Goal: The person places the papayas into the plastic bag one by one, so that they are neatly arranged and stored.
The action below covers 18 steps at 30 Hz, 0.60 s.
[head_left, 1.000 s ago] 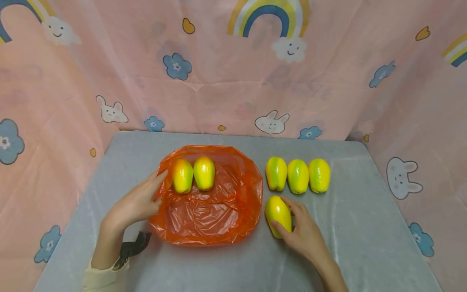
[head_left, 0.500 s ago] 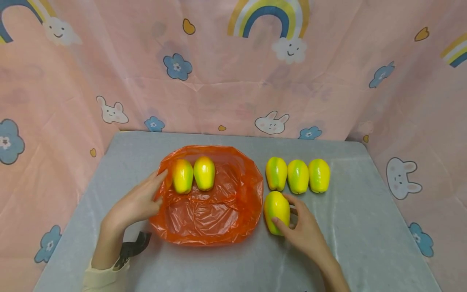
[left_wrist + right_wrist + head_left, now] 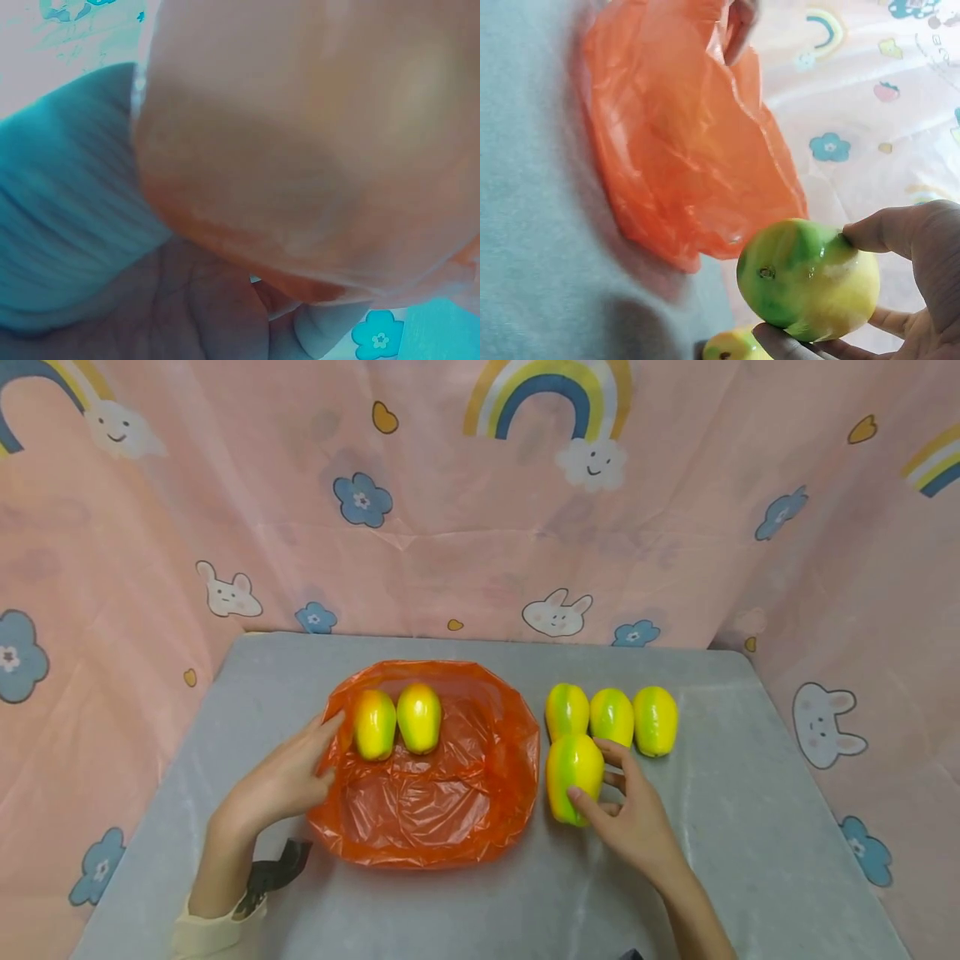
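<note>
My right hand (image 3: pixel 632 814) grips a yellow-green papaya (image 3: pixel 573 777), thumb on the near side and fingers around its right side. In the right wrist view, the stem end of this papaya (image 3: pixel 806 277) faces the camera, raised above the table. My left hand (image 3: pixel 288 777) holds the left rim of an open orange plastic bag (image 3: pixel 431 852); the bag hides part of that hand in the left wrist view. Two papayas (image 3: pixel 375 725) lie side by side inside the bag, toward its back left. Just beyond the held fruit, several more papayas (image 3: pixel 611 714) stand in a row.
A grey cloth covers the table (image 3: pixel 772 810). Behind and at both sides hangs a pink patterned curtain (image 3: pixel 450 560). A dark strap (image 3: pixel 277 868) sticks out from the left wrist, beside a pale sleeve (image 3: pixel 217 935).
My right hand has lifted the papaya off the table and moved it away from me, so it now overlaps the row behind. The left hand and the bag have stayed in place.
</note>
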### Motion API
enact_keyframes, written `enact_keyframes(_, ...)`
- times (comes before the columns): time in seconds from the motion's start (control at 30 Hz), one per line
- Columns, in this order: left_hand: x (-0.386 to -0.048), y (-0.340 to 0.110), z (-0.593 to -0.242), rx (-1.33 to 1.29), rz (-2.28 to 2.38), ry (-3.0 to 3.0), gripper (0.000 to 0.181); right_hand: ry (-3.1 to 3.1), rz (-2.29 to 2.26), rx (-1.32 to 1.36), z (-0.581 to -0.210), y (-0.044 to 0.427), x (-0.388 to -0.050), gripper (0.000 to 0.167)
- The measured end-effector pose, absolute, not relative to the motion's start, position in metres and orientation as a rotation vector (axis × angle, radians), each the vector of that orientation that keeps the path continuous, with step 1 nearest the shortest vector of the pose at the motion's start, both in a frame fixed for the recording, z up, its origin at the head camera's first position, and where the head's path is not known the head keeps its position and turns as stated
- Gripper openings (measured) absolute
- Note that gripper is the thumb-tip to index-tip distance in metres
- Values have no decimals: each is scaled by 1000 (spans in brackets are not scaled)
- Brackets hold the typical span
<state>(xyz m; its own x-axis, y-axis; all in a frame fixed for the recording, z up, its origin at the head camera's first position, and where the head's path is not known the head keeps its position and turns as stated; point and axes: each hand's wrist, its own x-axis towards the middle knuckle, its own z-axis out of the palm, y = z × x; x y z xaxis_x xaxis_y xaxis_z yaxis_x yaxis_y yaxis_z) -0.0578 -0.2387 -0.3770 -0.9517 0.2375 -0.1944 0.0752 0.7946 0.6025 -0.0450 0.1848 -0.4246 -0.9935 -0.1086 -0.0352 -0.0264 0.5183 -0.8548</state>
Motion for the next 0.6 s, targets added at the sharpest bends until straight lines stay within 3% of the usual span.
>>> enact_keyframes(0.6, -59, -238, -378, 289, 896, 2735, 82, 2743, -1438, -246, -377, 164, -64, 77)
